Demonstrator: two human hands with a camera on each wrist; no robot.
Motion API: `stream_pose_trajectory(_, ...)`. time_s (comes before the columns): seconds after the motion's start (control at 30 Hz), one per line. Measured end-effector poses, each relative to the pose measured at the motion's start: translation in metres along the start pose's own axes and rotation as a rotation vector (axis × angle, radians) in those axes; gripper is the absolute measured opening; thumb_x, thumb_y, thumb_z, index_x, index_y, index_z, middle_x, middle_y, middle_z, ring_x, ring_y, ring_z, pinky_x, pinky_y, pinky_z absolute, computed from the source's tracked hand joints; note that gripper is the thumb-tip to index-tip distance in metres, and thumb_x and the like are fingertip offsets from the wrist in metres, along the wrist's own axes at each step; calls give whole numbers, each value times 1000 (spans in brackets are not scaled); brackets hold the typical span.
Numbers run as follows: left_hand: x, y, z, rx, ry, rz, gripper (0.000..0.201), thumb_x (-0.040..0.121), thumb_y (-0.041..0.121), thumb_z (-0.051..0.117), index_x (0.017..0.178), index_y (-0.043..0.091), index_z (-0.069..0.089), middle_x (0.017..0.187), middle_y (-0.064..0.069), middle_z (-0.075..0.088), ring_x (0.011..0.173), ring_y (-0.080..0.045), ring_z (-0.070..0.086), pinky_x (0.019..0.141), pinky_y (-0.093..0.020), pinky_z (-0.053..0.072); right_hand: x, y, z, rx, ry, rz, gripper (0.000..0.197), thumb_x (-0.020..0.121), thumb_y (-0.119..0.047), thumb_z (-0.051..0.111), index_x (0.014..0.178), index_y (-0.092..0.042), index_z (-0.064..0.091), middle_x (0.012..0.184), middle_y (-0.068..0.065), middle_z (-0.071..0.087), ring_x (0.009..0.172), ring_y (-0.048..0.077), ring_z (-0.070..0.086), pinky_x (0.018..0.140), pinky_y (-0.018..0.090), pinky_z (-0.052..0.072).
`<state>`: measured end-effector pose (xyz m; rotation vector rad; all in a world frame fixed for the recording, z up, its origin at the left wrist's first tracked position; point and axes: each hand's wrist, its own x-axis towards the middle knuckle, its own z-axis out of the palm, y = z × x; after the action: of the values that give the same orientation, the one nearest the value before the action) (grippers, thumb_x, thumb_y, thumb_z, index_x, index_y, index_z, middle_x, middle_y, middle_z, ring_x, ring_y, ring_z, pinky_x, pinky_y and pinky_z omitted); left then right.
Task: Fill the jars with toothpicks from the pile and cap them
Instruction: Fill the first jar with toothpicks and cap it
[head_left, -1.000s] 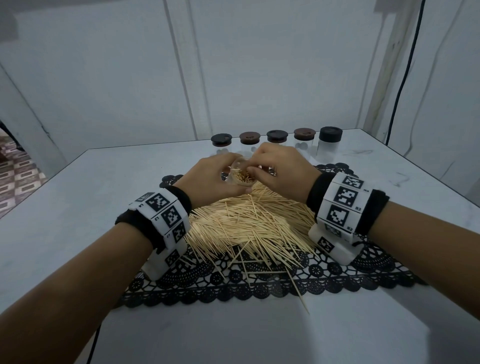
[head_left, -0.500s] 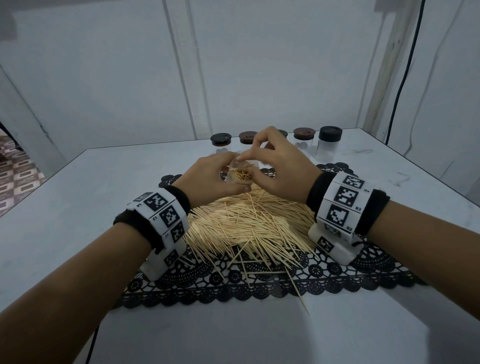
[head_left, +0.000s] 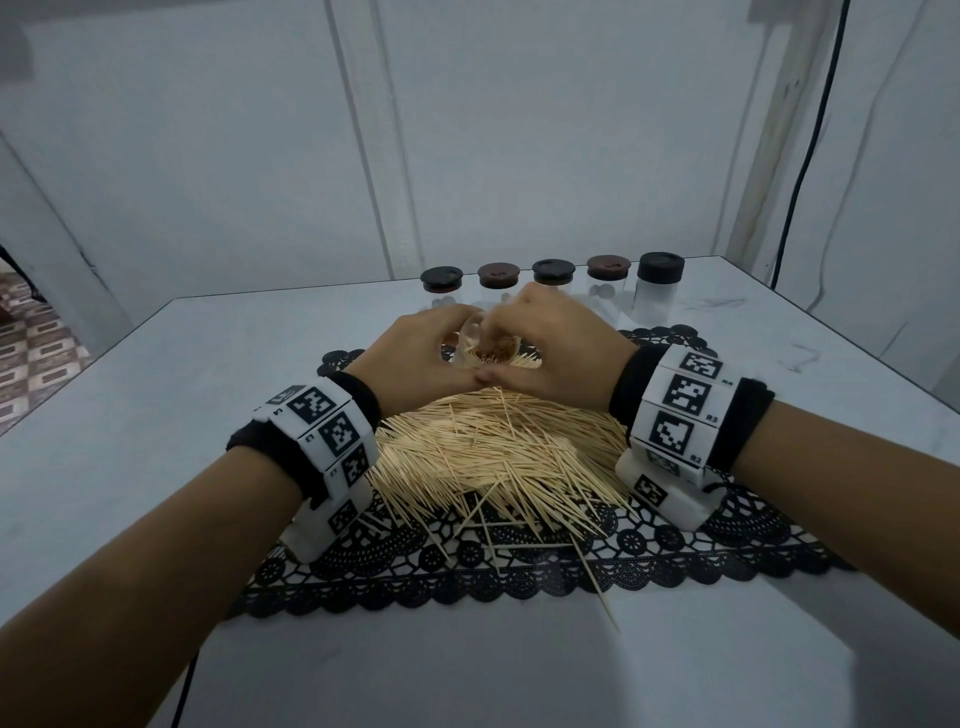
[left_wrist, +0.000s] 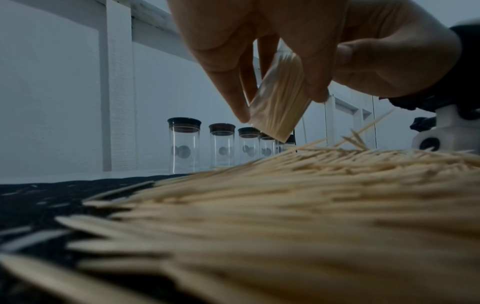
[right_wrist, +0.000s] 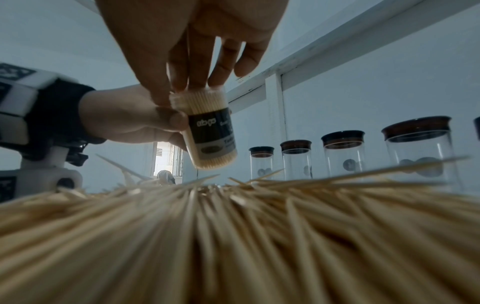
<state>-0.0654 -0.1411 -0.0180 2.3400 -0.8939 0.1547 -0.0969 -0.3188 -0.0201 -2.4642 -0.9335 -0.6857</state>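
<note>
A small clear jar (head_left: 488, 349) packed with toothpicks hangs tilted just above the far edge of the toothpick pile (head_left: 493, 452). My left hand (head_left: 421, 358) grips the jar's side, fingers (left_wrist: 226, 82) on one flank and thumb (right_wrist: 174, 121) on the other. It carries a dark label (right_wrist: 211, 127) and has no cap. My right hand (head_left: 550, 348) is over its mouth, with the fingertips (right_wrist: 197, 81) pressing on the tops of the toothpicks. The pile (right_wrist: 233, 226) spreads loose across the mat between my wrists.
Several clear jars with dark caps (head_left: 553, 273) stand in a row at the table's back edge, just behind my hands. A black lace mat (head_left: 519, 577) lies under the pile on the white table (head_left: 156, 415). Stray toothpicks (head_left: 597, 582) reach past the mat's front edge.
Half a second ago my right hand was lifted with fingers raised above the jar; it has come down onto the jar's mouth. The left hand has kept holding the jar in place.
</note>
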Motion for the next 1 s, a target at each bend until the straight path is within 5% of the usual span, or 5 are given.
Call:
stream_pose_trajectory(0.1,0,0,0,3,0,-2,42,75,30,76,112,19,60,104,4,63,98,-13,58,89,-37,49,2,-1,0,-36,-31,27,35,83,-34,64,110,-12,60,93,4,64,87,20,50,77,45,45)
stream_pose_trajectory(0.33,0,1,0,6,-10,-6,42,75,27,74,113,19,58,99,9,59,95,-11,56,89,-35,50,-1,0,4,-31,70,-104,33,80,-40,51,82,-12,69,77,5,61,73,25,52,63,44,47)
stream_pose_trajectory(0.63,1,2,0,23,-13,-2,60,75,36,75,127,18,54,116,3,62,104,-10,58,94,-29,47,0,-1,-3,50,168,72,10,88,-11,55,95,-5,59,81,-2,58,75,14,50,63,24,42)
stream_pose_trajectory(0.8,0,3,0,-21,18,4,57,74,34,76,125,17,54,115,7,60,104,-7,57,94,-27,48,0,5,3,-61,180,-30,23,84,-25,56,81,-6,67,88,12,57,74,14,45,63,16,35)
stream_pose_trajectory(1.0,1,1,-1,-4,80,41,55,75,33,76,124,20,55,115,10,59,107,-7,54,93,-29,48,1,1,0,-13,237,-35,29,83,-16,42,95,0,63,96,15,51,70,23,52,62,28,43)
